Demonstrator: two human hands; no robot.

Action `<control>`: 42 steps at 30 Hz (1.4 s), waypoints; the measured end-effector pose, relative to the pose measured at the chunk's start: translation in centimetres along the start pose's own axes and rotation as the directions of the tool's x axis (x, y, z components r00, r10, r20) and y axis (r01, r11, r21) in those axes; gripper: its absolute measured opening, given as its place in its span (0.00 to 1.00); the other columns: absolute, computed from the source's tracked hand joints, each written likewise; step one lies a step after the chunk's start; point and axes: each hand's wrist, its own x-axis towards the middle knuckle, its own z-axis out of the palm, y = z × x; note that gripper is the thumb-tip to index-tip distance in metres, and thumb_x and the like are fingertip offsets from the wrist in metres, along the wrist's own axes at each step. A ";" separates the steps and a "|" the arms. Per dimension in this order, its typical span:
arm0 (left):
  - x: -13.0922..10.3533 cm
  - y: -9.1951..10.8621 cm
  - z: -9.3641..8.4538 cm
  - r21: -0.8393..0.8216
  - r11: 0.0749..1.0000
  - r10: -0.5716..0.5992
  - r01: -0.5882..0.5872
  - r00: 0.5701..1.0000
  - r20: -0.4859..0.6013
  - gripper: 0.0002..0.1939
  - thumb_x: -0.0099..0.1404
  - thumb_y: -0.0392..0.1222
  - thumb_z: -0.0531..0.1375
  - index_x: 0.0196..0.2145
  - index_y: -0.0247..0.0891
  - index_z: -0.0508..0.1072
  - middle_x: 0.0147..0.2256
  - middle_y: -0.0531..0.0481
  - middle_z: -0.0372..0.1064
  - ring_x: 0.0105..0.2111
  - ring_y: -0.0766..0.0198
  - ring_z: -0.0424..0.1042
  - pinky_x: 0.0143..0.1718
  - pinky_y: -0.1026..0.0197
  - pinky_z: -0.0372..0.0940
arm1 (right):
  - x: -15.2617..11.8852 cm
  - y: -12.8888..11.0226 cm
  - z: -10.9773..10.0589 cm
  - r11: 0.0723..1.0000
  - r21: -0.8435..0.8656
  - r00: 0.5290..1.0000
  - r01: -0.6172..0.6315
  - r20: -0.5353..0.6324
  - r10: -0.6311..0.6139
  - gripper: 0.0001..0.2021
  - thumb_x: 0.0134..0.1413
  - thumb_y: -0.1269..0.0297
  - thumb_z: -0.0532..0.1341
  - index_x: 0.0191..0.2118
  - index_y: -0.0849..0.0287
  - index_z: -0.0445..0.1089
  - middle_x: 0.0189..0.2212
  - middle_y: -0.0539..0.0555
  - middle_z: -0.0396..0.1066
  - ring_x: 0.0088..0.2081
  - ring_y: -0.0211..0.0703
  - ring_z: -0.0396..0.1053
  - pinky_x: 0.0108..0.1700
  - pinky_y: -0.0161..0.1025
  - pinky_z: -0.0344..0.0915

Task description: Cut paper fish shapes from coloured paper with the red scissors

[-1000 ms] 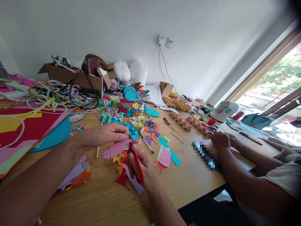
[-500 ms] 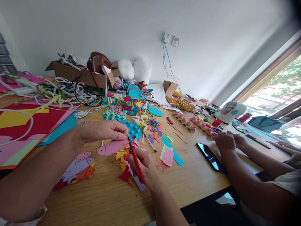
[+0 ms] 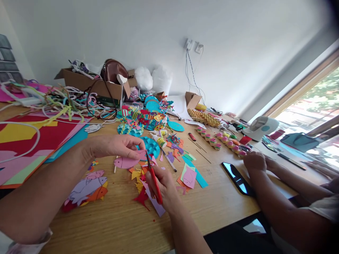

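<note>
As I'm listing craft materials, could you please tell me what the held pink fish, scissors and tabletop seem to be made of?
Pink fish: probably matte paper or thin card, being flat and evenly coloured.
Scissors: smooth red handles, likely plastic; slim dark blades, presumably metal.
Tabletop: satin wood or wood-look laminate, since grain streaks show.

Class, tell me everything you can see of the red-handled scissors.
The scissors have red, plastic-looking handles and slim, dark blades that look like metal. The right hand grips the handles, partly covering them. Held above the table, they slant with the tips pointing away from the person. The blades are at the tail end of the pink paper fish; how far open they are is unclear.
</note>
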 end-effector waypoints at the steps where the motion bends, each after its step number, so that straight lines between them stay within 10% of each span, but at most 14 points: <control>1: 0.1 -0.2 0.0 -0.059 0.998 -0.010 0.010 1.000 0.013 0.09 0.55 0.45 0.64 0.33 0.41 0.71 0.23 0.58 0.65 0.21 0.69 0.62 0.22 0.68 0.53 | 0.1 0.1 0.1 0.998 0.062 0.999 -0.023 -0.025 0.024 0.19 0.54 0.50 0.56 0.20 0.56 0.55 0.13 0.44 0.52 0.16 0.32 0.50 0.19 0.31 0.46; 15: 4.4 -1.5 6.2 -0.711 0.675 -0.011 -0.195 0.962 -0.274 0.13 0.44 0.43 0.72 0.27 0.35 0.76 0.27 0.51 0.75 0.29 0.65 0.72 0.34 0.64 0.67 | 0.3 -0.3 0.3 0.900 0.423 0.920 0.105 -0.384 0.073 0.23 0.57 0.45 0.55 0.21 0.58 0.60 0.11 0.44 0.56 0.13 0.30 0.51 0.16 0.30 0.48; 26: 5.2 0.2 8.6 -0.490 0.704 0.010 -0.514 0.697 -0.717 0.12 0.45 0.43 0.69 0.18 0.37 0.69 0.18 0.59 0.64 0.22 0.71 0.61 0.24 0.68 0.58 | 0.8 0.7 1.2 0.906 0.420 0.955 0.045 -0.284 0.084 0.26 0.48 0.38 0.57 0.19 0.58 0.58 0.09 0.43 0.56 0.11 0.29 0.51 0.12 0.28 0.47; 42: 4.9 0.5 8.9 -0.532 0.713 -0.051 -0.456 0.723 -0.689 0.08 0.45 0.42 0.65 0.18 0.37 0.70 0.19 0.57 0.66 0.23 0.68 0.65 0.27 0.66 0.61 | 0.3 0.2 1.0 0.928 0.370 0.961 0.030 -0.267 0.075 0.24 0.52 0.40 0.55 0.23 0.59 0.61 0.11 0.43 0.57 0.13 0.29 0.54 0.15 0.28 0.49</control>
